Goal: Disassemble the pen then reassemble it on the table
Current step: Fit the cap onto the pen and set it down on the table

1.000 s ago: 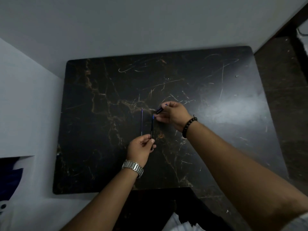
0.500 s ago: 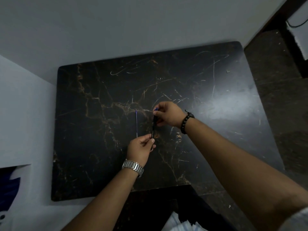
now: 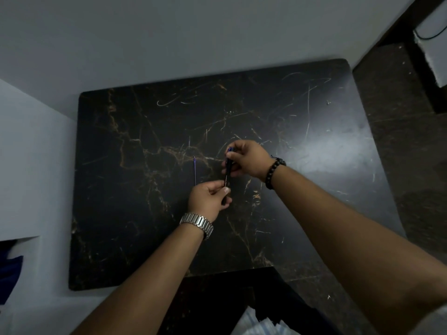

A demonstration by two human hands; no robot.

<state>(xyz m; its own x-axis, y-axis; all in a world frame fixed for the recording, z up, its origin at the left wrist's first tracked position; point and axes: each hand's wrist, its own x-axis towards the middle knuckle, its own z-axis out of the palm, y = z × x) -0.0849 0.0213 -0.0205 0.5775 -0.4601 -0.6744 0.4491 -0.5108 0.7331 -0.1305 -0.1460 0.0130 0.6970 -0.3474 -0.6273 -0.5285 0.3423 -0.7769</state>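
Note:
The dark pen barrel is held between both hands above the black marble table. My left hand pinches its near end. My right hand grips its far end, where a small blue piece shows above the fingers. The thin blue refill lies by itself on the table just left of the barrel, pointing away from me. Much of the barrel is hidden by fingers.
Pale walls border the table at the back and left. A dark floor runs along the right side. A silver watch is on my left wrist, a dark bead bracelet on my right.
My right hand has moved from beside the barrel's far end onto it, bringing the small dark piece in line with the barrel. The camera view shifted slightly. The refill stayed put.

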